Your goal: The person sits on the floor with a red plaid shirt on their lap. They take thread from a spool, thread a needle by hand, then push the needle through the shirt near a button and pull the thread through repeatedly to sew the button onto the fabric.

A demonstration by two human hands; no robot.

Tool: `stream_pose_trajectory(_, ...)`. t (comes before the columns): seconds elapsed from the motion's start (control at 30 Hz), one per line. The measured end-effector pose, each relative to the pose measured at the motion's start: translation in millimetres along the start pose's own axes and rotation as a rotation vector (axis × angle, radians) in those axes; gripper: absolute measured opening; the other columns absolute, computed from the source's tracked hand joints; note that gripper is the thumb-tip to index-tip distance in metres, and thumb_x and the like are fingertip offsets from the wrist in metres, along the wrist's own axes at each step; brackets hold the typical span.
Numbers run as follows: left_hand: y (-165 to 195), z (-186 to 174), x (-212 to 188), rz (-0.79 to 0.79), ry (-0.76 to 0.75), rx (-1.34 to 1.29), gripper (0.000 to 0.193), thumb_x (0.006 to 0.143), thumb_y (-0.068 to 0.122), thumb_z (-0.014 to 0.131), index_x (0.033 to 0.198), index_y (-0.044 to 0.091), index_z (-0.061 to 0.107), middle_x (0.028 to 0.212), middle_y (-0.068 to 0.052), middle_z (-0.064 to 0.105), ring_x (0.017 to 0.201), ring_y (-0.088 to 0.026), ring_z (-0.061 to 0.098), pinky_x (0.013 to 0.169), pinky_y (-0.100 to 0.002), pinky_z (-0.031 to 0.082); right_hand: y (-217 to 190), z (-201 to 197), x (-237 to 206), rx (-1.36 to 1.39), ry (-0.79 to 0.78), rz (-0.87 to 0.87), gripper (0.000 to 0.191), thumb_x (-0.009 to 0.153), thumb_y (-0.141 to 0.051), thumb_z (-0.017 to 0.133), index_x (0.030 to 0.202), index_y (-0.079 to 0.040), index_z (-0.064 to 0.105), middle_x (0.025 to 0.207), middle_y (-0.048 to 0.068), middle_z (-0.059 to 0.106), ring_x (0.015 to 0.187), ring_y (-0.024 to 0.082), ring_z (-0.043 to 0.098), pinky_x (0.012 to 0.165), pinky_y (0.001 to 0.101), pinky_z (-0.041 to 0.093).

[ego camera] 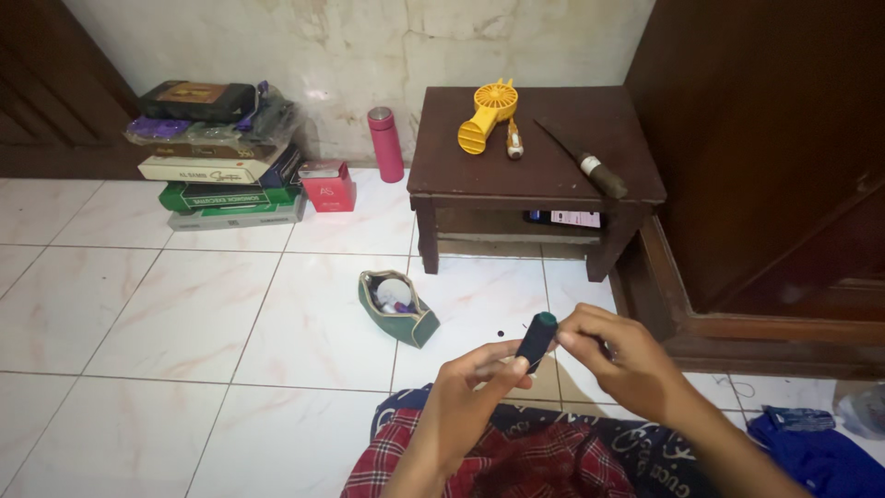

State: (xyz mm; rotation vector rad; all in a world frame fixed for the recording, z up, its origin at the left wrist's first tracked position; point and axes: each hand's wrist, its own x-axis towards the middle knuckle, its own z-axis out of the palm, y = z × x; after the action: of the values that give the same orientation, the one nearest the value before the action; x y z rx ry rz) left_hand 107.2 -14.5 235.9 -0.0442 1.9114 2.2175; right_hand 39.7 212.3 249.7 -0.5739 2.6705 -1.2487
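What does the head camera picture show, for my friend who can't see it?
Two hands, the left hand and right hand, hold a small dark tube above a tiled floor. Nearby lie a green pouch and a low brown table with a yellow fan.

A yellow fan (487,114) and a knife (583,160) lie on the brown counter (461,175). A pink bottle (385,144), stacked boxes (226,175) and a green pouch (398,307) are on the floor (184,314).

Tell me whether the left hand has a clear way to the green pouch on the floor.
Probably yes: bare tile lies between the left hand and the pouch, but its fingers hold a dark cylinder.
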Motion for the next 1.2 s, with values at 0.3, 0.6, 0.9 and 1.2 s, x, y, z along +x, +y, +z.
stream_pose_trajectory(0.3, 9.0, -5.3, -7.7, -0.063, 0.096, 0.091, 0.046, 0.089, 0.036, 0.07, 0.127, 0.01, 0.075, 0.085, -0.006, 0.08, 0.089, -0.01, 0.072, 0.085, -0.027, 0.052, -21.8, 15.5, 13.4, 0.356, -0.096, 0.048, 0.042, 0.089, -0.026, 0.067, 0.127, -0.01, 0.073, 0.1, 0.007, 0.078, 0.072, 0.016, 0.07, 0.065, 0.0323, 0.061)
stream_pose_trajectory(0.6, -77.4, -71.5, -13.7, 0.022, 0.331, 0.201, 0.053, 0.089, 0.031, 0.072, 0.137, 0.014, 0.057, 0.087, -0.008, 0.082, 0.082, -0.011, 0.071, 0.077, -0.026, 0.053, -2.8, 31.1, 64.6, 0.712, 0.047, 0.095, 0.045, 0.101, -0.027, 0.058, 0.136, 0.0, 0.063, 0.104, 0.009, 0.074, 0.087, 0.013, 0.066, 0.086, 0.0288, 0.057)
stream_pose_trajectory(0.9, -151.8, -229.8, -70.9, -0.699, 0.895, 0.663, 0.053, 0.089, 0.027, 0.08, 0.136, 0.014, 0.061, 0.085, -0.009, 0.083, 0.079, -0.015, 0.075, 0.077, -0.03, 0.056, 58.7, 133.1, 154.8, 0.433, -0.062, 0.251, 0.046, 0.095, -0.034, 0.065, 0.132, -0.007, 0.069, 0.105, 0.004, 0.073, 0.088, 0.012, 0.065, 0.078, 0.0276, 0.055)
stream_pose_trajectory(1.2, -184.7, -296.6, -49.6, -0.921, 0.784, 0.833, 0.056, 0.09, 0.023, 0.075, 0.14, 0.009, 0.055, 0.085, -0.011, 0.081, 0.082, -0.016, 0.074, 0.081, -0.031, 0.055, 74.9, 258.9, 165.9, 0.047, -0.17, 0.492, 0.048, 0.088, -0.039, 0.076, 0.126, -0.009, 0.072, 0.092, 0.01, 0.069, 0.082, 0.021, 0.058, 0.072, 0.0359, 0.048)
